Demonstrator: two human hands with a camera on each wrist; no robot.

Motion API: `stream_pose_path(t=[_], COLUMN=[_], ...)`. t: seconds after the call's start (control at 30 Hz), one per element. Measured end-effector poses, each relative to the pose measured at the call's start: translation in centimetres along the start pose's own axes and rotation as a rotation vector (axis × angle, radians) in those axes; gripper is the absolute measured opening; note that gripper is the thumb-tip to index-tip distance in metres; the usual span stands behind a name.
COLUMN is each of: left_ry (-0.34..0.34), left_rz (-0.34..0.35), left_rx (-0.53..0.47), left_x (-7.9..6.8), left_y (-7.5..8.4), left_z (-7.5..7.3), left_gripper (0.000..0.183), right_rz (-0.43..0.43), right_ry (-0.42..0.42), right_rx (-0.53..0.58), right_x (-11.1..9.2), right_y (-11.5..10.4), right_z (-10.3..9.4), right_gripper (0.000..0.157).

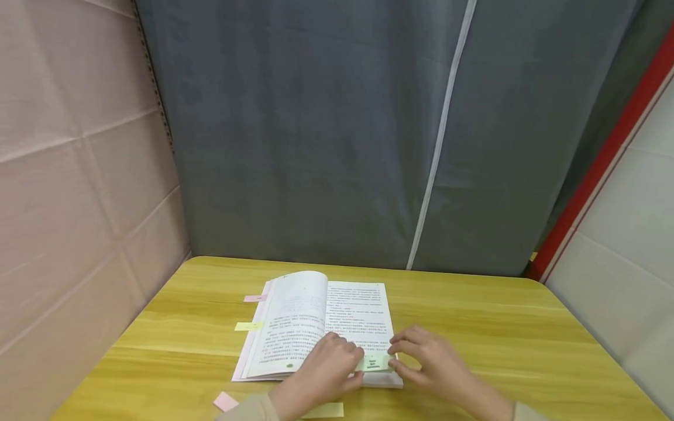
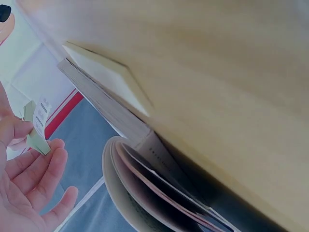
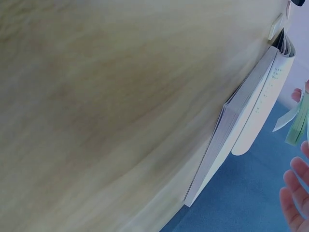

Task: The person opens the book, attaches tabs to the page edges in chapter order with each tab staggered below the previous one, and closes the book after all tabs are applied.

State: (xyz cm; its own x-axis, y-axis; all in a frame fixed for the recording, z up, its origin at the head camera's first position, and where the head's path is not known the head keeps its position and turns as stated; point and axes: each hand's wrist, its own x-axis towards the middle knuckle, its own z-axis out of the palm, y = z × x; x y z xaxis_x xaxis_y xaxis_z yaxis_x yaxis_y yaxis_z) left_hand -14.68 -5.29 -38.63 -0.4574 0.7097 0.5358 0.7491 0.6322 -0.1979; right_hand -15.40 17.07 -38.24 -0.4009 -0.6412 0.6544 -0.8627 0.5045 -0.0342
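Observation:
A pad of pale green sticky notes [image 1: 375, 363] with dark print on its face is held over the lower right page of an open book [image 1: 358, 316]. My left hand [image 1: 329, 368] grips the pad's left end between thumb and fingers. At the right end, the thumb and fingertips of my right hand [image 1: 434, 363] pinch its edge. In the right wrist view, a pale sheet stands away from the green pad [image 3: 297, 126]. The left wrist view shows the pad [image 2: 36, 130] with a bent printed leaf beside the thumb.
Pink [image 1: 255, 298] and yellow [image 1: 248, 326] tabs stick out from the book's left edge. A pink pad [image 1: 225, 401] and a yellow pad [image 1: 326, 410] lie on the wooden table [image 1: 500, 327] near its front. A grey curtain [image 1: 316, 128] hangs behind.

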Motion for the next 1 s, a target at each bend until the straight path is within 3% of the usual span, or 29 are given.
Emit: stream_pose_path(t=[0.23, 0.47, 1.0], left_ry=[0.013, 0.037, 0.018], left_rz=[0.007, 0.014, 0.010], left_rx=[-0.010, -0.008, -0.006], left_x=[-0.17, -0.20, -0.27], left_y=[0.24, 0.36, 0.39], left_z=[-0.20, -0.25, -0.18], left_gripper=[0.025, 0.026, 0.024], right_rz=[-0.006, 0.030, -0.039], right_ry=[0.032, 0.011, 0.053], right_rx=[0.038, 0.030, 0.052], right_x=[-0.04, -0.06, -0.28], right_y=[-0.20, -0.40, -0.44], right_z=[0.21, 0.33, 0.55], right_gripper=[0.013, 0.017, 0.014])
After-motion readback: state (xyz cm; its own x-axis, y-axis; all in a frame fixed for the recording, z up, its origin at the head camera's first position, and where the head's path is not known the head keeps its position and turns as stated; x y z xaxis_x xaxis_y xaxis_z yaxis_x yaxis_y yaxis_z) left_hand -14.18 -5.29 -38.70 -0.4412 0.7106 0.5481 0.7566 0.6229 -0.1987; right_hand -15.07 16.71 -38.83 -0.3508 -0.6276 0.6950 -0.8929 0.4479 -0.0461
